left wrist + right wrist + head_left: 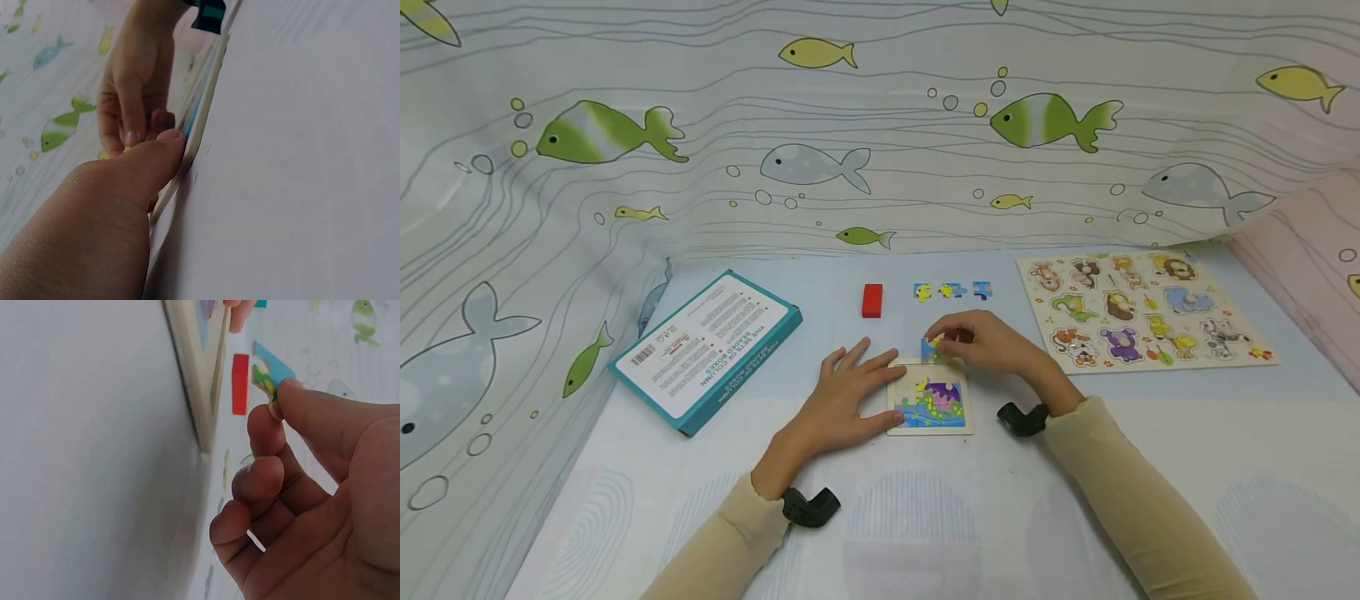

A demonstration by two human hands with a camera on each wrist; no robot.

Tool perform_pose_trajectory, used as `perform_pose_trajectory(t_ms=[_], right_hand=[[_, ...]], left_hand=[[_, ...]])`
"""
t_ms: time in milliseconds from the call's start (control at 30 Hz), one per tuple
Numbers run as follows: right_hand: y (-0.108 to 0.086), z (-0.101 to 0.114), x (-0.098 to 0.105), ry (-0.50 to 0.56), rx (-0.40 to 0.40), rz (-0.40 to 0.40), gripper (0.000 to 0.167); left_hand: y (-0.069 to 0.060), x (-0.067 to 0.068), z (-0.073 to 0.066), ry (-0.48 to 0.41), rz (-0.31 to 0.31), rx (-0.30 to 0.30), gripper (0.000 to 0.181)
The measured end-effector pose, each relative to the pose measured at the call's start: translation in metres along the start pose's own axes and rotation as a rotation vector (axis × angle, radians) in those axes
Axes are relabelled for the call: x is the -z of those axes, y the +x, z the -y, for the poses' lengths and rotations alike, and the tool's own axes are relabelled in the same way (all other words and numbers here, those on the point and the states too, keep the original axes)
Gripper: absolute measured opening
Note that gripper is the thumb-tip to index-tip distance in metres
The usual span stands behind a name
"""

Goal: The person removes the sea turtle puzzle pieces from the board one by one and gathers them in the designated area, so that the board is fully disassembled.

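A small square jigsaw board [967,421] with a wooden frame lies in the middle of the table, partly filled with a purple, green and blue picture. My left hand [842,402] rests at its left side, fingers spread, with thumb and fingertips touching the frame. Between thumb and forefinger my right hand [973,340] pinches a blue puzzle piece with green and yellow marks [272,370], held over the board's far edge. In the left wrist view the left thumb [164,156] lies on the board's rim.
Several loose puzzle pieces [951,291] lie in a row behind the board, beside a red block [872,301]. A teal-edged box [706,350] lies at left. A large animal puzzle board [1138,312] lies at right. A fish-patterned curtain [925,225] hangs behind.
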State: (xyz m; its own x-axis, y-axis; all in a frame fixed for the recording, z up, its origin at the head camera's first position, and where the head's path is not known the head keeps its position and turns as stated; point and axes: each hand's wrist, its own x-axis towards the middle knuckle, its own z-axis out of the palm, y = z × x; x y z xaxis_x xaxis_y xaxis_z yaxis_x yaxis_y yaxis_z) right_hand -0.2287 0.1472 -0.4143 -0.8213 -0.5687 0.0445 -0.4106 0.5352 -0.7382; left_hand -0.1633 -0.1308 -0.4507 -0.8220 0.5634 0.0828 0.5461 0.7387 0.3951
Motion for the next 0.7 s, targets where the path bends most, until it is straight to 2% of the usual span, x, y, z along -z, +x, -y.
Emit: perform_pose_trajectory(t_ms=[367, 700], right_hand=[[-0.001, -0.012, 0.008, -0.03, -0.116, -0.061, 0.023], [-0.001, -0.017, 0.007, -0.039, -0.146, -0.11, 0.025]], left_hand=[[-0.001, -0.001, 0.0, 0.001, -0.011, 0.003, 0.066], [-0.001, 0.0, -0.001, 0.012, 0.004, 0.019, 0.067]])
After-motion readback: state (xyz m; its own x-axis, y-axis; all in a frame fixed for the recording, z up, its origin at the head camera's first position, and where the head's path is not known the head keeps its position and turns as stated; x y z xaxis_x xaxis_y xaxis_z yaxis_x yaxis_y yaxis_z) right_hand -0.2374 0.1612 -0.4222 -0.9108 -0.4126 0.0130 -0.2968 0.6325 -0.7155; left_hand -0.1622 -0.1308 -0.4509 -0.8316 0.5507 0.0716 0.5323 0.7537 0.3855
